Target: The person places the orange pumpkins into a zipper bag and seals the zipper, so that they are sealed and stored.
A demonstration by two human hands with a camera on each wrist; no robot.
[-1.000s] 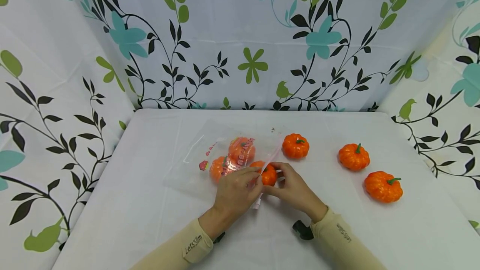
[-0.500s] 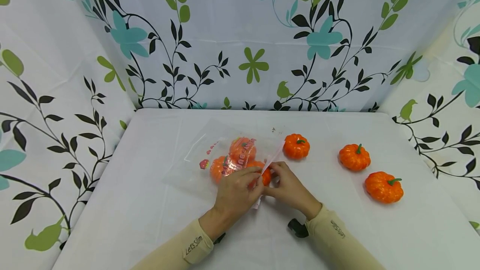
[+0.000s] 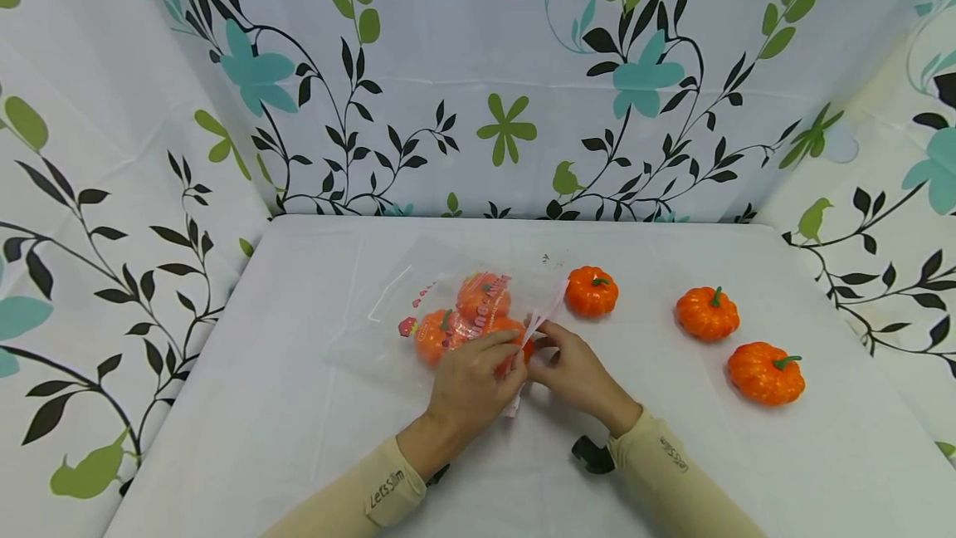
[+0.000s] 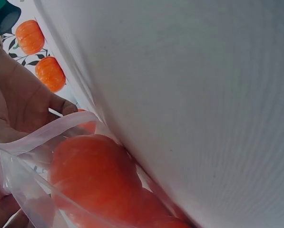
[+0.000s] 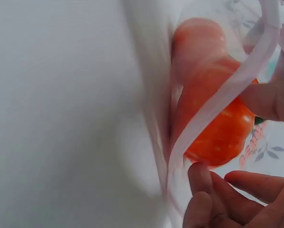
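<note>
A clear bag (image 3: 390, 312) is lying leftmost, the left hand (image 3: 473, 380) pinching its rim; just inside that, one pumpkin (image 5: 227, 133) is sitting at ten o'clock from the right hand (image 3: 579, 376); whether that hand is gripping it, I cannot tell.

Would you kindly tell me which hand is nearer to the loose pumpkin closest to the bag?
The right hand is nearer, just below that loose pumpkin in the head view, apart from it. The left hand is farther, lower left, holding the bag.
</note>
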